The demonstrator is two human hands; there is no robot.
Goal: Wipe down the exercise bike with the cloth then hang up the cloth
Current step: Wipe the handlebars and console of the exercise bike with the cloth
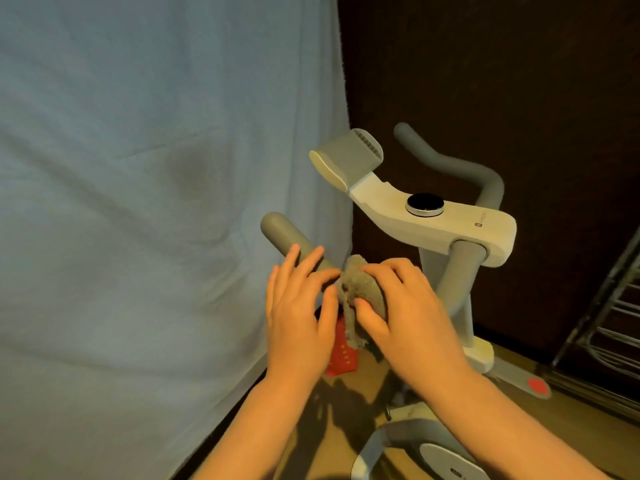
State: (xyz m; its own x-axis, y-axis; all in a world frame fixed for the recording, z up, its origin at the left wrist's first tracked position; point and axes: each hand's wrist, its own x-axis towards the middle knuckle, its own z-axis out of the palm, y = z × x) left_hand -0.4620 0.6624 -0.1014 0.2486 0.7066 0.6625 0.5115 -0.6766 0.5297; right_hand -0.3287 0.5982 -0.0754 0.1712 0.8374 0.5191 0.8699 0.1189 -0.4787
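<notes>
Room: we saw a pale sheet (138,202) hanging at left, a dark wall behind, a wooden floor (353,386) below.
Bike: the exercise bike (433,220) stood before us.
Cloth: the grey cloth (360,289) sat bunched on the near handlebar (280,233), under our right hand (408,306), whose grip was clamped on it.
Left hand (298,313): fingers apart, beside the cloth.
Hidden: a red object (341,355) partly covered; a rack (609,323) cut off at right.

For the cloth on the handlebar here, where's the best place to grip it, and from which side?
Grip the cloth at its bunched top, where it drapes over the left handlebar, coming from above. The right hand already pinches it there; the tail hanging below would probably slip and swing.
</notes>
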